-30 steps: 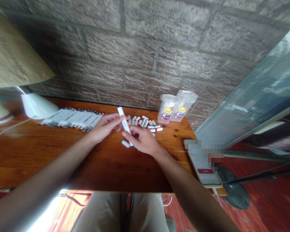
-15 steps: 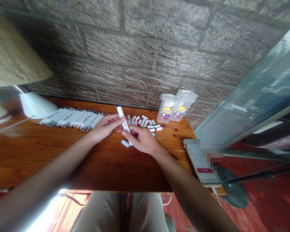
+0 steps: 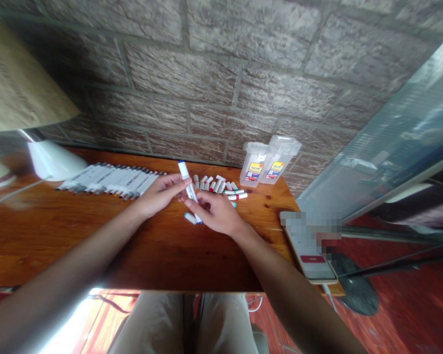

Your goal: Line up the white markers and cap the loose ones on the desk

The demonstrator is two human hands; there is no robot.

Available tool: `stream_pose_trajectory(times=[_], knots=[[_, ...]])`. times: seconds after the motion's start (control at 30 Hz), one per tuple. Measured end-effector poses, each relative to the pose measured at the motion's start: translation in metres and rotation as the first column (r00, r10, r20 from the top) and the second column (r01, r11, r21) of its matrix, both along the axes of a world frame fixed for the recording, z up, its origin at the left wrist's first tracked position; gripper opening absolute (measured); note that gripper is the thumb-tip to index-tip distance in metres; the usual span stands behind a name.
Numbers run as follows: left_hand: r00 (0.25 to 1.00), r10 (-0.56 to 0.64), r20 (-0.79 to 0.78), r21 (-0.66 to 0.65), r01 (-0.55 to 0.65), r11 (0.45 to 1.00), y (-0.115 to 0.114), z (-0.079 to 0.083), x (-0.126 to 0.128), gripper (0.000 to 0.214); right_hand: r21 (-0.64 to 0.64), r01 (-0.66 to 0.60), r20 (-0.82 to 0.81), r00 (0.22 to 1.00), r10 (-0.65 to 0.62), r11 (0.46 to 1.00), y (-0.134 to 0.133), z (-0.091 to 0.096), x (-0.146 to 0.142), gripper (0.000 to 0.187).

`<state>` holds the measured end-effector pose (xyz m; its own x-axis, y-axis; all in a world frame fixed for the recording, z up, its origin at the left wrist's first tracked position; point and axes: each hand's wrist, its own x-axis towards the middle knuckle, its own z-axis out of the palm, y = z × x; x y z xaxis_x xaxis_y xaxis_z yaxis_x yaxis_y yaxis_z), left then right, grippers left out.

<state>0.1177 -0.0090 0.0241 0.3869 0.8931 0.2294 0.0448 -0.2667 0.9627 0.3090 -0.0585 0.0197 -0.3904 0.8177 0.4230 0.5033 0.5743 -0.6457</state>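
A white marker (image 3: 183, 169) with a blue end is held tilted between both hands above the table. My left hand (image 3: 166, 191) pinches its upper part between thumb and fingers. Lower down, my right hand (image 3: 217, 210) grips the same marker, its thumb lying along the barrel. Under the marker's lower end lies a white cap with a teal tip (image 3: 190, 218). Behind my right hand is a loose cluster of caps and short pieces (image 3: 217, 185), partly hidden by the fingers. To the left, many white markers (image 3: 110, 180) lie side by side in a long row.
Two clear plastic cases (image 3: 253, 164) with labels stand against the stone wall (image 3: 214, 73). A phone (image 3: 312, 255) on a cable lies at the right end of the wooden table (image 3: 162, 260). A lamp (image 3: 53, 160) stands on the left, its cord crossing the tabletop.
Both hands stay almost still on the marker. The view has shifted very slightly; nothing was let go or picked up.
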Motion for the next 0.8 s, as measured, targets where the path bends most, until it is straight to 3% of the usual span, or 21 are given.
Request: stream_pose_trajectory(times=[0.33,0.8], knots=[[0.998,0.022,-0.066,0.032,-0.020,0.999,-0.008,0.011,0.005,0.042,-0.022,-0.026,-0.006,1.000,0.026,0.999,0.000,0.000,-0.002,0.036],[0.994,0.032,-0.105,0.055,-0.027,0.998,-0.007,0.010,0.005,0.041,-0.018,-0.024,0.002,1.000,0.024,1.000,0.000,-0.002,-0.002,0.033]])
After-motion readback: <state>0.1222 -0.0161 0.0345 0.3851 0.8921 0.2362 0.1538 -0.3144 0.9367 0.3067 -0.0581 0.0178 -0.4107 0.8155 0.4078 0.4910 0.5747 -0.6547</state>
